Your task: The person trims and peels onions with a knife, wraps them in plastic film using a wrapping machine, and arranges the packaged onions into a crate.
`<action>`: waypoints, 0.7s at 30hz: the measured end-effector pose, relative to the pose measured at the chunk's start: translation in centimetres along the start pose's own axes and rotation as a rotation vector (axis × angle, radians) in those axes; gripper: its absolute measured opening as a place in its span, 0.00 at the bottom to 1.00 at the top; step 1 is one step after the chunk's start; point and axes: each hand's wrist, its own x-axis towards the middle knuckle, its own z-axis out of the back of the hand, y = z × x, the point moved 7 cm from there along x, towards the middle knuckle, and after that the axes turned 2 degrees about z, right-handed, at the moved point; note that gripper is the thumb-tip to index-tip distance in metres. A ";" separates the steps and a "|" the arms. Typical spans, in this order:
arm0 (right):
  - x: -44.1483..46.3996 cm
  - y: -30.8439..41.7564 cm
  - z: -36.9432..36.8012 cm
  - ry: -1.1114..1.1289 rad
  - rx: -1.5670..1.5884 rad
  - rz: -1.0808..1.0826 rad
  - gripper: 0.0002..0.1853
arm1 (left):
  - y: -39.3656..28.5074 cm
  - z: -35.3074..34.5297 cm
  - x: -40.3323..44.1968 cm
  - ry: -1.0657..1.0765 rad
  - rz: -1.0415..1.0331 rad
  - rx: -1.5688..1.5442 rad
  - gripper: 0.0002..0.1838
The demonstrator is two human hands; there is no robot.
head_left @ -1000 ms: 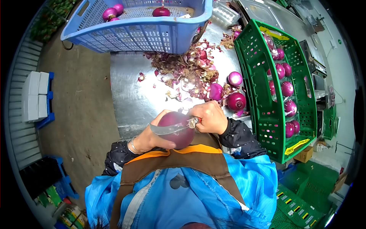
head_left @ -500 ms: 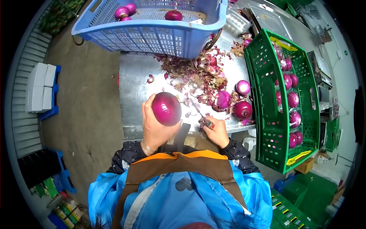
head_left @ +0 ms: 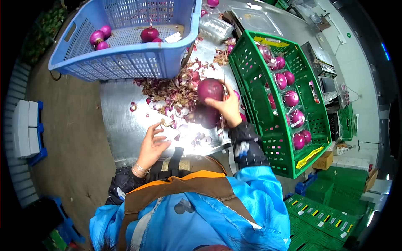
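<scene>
1. My right hand (head_left: 228, 106) holds a red onion (head_left: 210, 90), thumb across its near side and fingers around its right flank; the grip is as wide as the bulb.
2. The onion is at the right-hand part of the metal surface (head_left: 119, 125), in from the near edge, left of the green crate (head_left: 259, 100) lining the right edge. Whether it touches the surface I cannot tell; the dark patch nearer me may be its shadow or another bulb.
3. My left hand (head_left: 153, 146) is empty, fingers spread and loosely curled, above the near edge towards its left corner.
4. Handling, by judgement: firm, moderately heavy, smooth enough to slip, its skin easily bruised. I would take hold around the widest girth, thumb opposing fingers.
5. Orientation: the bulb looks nearly round, with no evident long axis. Blur and my fingers leave the direction of root and neck uncertain.
6. Surroundings: peelings (head_left: 167, 90) lie in a heap left of the onion, reaching the blue crate (head_left: 121, 67), which overhangs the surface's left edge.
</scene>
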 end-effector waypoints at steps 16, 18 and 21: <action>1.9 -3.1 2.8 -0.014 -0.830 0.096 0.27 | -19.8 11.3 0.9 0.201 -0.175 0.080 0.19; 2.1 -2.9 3.1 -0.046 -0.824 0.054 0.27 | -23.2 14.1 3.0 0.043 -0.269 0.170 0.16; 2.3 -3.0 3.4 -0.089 -0.853 0.029 0.27 | -27.1 19.0 8.2 -0.152 -0.357 0.321 0.12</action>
